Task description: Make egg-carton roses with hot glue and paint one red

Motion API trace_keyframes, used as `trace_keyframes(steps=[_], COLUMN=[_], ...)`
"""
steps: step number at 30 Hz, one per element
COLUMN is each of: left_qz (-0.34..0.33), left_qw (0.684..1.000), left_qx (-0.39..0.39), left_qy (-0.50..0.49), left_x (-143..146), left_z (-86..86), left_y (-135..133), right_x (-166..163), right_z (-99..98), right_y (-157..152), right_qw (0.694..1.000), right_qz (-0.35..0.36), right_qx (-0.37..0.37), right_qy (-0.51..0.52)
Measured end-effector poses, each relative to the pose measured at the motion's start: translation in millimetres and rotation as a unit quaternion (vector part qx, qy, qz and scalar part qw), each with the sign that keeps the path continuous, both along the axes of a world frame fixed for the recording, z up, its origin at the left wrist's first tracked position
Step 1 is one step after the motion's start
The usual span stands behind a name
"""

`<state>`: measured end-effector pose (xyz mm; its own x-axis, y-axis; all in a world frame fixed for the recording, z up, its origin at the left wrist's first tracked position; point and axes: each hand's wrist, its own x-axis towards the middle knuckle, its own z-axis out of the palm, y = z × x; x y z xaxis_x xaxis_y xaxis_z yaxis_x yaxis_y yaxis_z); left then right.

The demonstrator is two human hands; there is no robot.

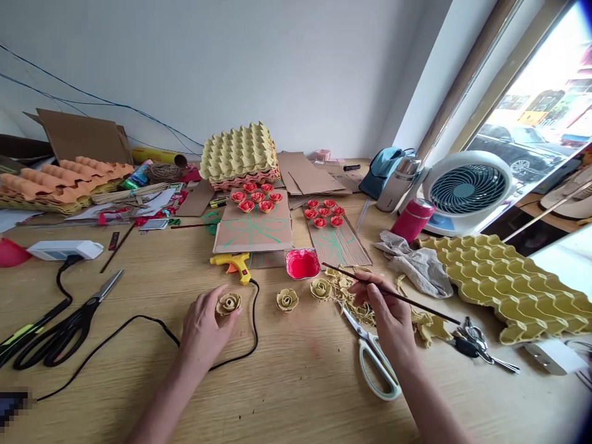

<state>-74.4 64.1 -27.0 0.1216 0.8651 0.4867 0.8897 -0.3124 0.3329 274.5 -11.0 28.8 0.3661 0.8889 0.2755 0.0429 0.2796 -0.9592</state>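
My left hand (208, 324) has its fingers closed around an unpainted egg-carton rose (229, 303) low over the table. In my right hand (386, 308) is a thin dark paintbrush (416, 302), its tip pointing left toward a small tub of red paint (302, 264). Two more plain roses stand between the hands, one rose (287, 300) nearer the left and another rose (320, 288) beside a heap of carton scraps (354, 296). White-handled scissors (377, 361) lie just left of my right forearm. Behind the tub are two cardboard pieces bearing red roses and green painted lines, a left card (253, 231) and a right card (335, 243).
A yellow glue gun (237, 265) with a black cord lies left of the paint. Black scissors (69, 327) and a power strip (67, 250) are at left. On the right are keys (474, 345), an egg tray (513, 283), a cloth (419, 265), a red can (414, 220) and a fan (469, 188).
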Motion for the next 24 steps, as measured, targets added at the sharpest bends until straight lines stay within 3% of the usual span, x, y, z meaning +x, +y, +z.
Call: trace_keyframes(steps=[2, 4, 7, 9, 11, 15, 24], left_qz=[-0.01, -0.069, -0.136, -0.119, -0.111, -0.106, -0.079], left_qw=[0.999, 0.997, 0.986, 0.977, 0.976, 0.976, 0.96], left_qx=[0.032, 0.023, -0.081, -0.151, -0.164, -0.166, -0.218], left_qy=[0.02, 0.034, 0.058, 0.087, 0.094, 0.095, 0.157], left_x=[13.3, 35.8, 77.0, 99.7, 113.9, 116.6, 86.8], left_z=[12.2, 25.2, 36.5, 37.9, 37.2, 39.0, 43.1], left_y=[-6.5, -10.9, -9.4, -4.8, -0.9, -4.0, -32.8], right_x=[-0.6, -1.6, -4.0, -4.8, -4.4, -1.1, 5.8], right_z=[-1.9, -3.2, -4.3, -4.9, -5.5, -4.3, 6.7], right_y=[0.1, 0.5, 1.0, 1.2, 1.5, 2.1, 1.6], right_qw=[1.0, 0.999, 0.998, 0.997, 0.997, 0.996, 0.993], right_qz=[-0.014, -0.033, -0.042, -0.041, -0.045, -0.055, -0.087], right_qx=[0.007, 0.023, 0.045, 0.052, 0.057, 0.068, 0.083], right_qy=[0.004, 0.014, 0.028, 0.024, 0.018, 0.022, 0.016])
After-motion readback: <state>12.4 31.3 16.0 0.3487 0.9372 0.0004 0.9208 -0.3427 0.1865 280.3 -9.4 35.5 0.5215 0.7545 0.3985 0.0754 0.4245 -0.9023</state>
